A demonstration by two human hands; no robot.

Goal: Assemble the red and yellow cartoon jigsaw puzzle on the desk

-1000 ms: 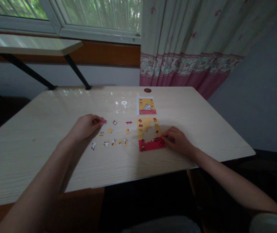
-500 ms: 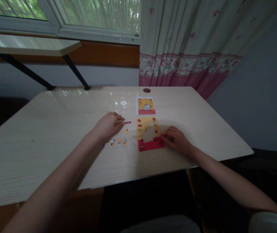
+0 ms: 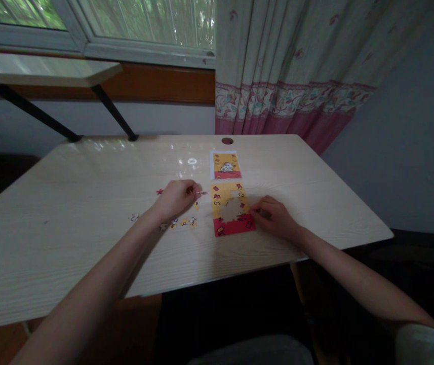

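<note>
My left hand (image 3: 181, 196) pinches a small reddish puzzle piece (image 3: 203, 192), held just left of a partly assembled jigsaw puzzle (image 3: 232, 227). That puzzle has a yellow upper part, a red lower band and an irregular gap in its middle. At its right edge, my right hand (image 3: 273, 215) rests with thumb and fingertips closed on the border. Several loose puzzle pieces (image 3: 184, 222), white and yellow, lie below my left hand. Behind the puzzle is a reference picture card (image 3: 227, 166) showing a white animal on yellow and red.
A red loose piece (image 3: 159, 191) and a pale one (image 3: 135, 217) lie farther left on the wooden desk (image 3: 87, 203). A raised shelf (image 3: 45, 70) on black supports stands at the back left. A curtain (image 3: 277, 76) hangs behind the desk, near a cable hole (image 3: 227, 141).
My left hand has shifted slightly right with the piece, closer to the puzzle, uncovering loose pieces behind it. My right hand stays at the puzzle's edge. The view has moved slightly.
</note>
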